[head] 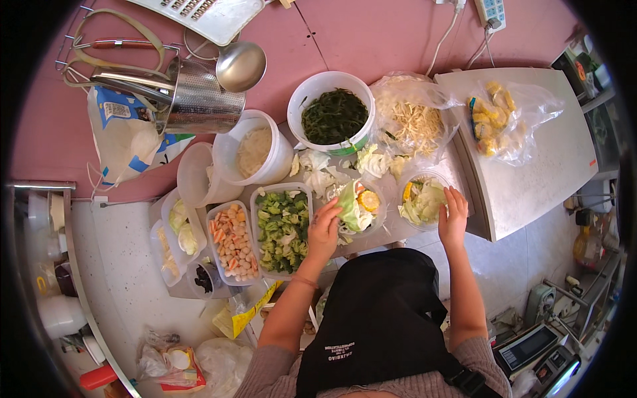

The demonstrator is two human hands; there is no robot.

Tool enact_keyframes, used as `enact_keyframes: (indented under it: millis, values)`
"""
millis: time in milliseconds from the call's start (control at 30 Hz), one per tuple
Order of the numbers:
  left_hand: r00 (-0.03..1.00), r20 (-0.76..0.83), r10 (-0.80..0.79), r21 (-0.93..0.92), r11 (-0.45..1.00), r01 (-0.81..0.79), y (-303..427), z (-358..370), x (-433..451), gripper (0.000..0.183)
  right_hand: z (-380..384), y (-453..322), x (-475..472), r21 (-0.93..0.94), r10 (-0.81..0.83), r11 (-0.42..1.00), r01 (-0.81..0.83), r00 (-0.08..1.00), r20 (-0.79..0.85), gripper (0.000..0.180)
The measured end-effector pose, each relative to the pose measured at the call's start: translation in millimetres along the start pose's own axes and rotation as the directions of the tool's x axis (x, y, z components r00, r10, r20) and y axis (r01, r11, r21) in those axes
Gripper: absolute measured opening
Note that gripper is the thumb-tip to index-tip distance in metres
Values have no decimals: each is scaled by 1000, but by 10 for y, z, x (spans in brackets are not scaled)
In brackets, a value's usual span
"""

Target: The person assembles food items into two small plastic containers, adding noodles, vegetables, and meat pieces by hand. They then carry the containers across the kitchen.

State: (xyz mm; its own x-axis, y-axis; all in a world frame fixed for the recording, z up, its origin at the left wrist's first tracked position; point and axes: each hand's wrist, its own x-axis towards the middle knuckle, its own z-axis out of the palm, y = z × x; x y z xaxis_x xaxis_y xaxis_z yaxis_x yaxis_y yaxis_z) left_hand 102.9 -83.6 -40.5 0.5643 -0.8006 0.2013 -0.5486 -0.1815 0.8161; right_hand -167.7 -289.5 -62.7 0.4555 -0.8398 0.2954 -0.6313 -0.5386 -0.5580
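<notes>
My left hand (324, 230) pinches a green cabbage leaf (349, 205) at the left side of a round clear bowl (382, 211). A piece of corn cob (369, 200) and pale shreds lie in that bowl. My right hand (453, 215) has its fingers apart at the right rim of a second clear bowl (422, 228), which holds cabbage (429, 201) and some corn. Loose cabbage leaves (372, 162) lie behind the bowls. Left of my left hand is a plastic box of broccoli (282, 231), beside a box of fish balls and crab stick pieces (233, 244).
A white bucket of dark seaweed strips (334, 117) and a bag of pale shredded food (415, 124) stand at the back. Further left are a tub of noodles (255, 151) and a perforated metal strainer (205, 95). Bagged corn pieces (490, 119) lie on a chest lid (542, 184) at right.
</notes>
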Motion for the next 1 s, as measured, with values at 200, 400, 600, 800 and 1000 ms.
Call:
enact_keyframes:
  millis: [200, 400, 600, 800, 1000]
  values:
    - [981, 186, 56, -83, 996, -41, 269, -61, 55, 24, -130, -866, 155, 330, -251, 926, 184, 952, 173, 65]
    - [898, 319, -304, -639, 631, 440, 549, -95, 97, 22, 255, -1222, 180, 532, -214, 816, -228, 735, 644, 39]
    - [871, 339, -354, -515, 705, 487, 517, -162, 80, 11, 410, -1398, 43, 702, -102, 427, -569, 742, 663, 28]
    - [973, -27, -228, -425, 884, 196, 457, 248, -255, 6, 719, -1651, -288, 785, 335, -156, -600, 715, 613, 17]
    - [796, -208, -569, -552, 740, 384, 429, -107, -590, 9, 452, -1081, 229, 893, 528, 141, -428, 795, 298, 16]
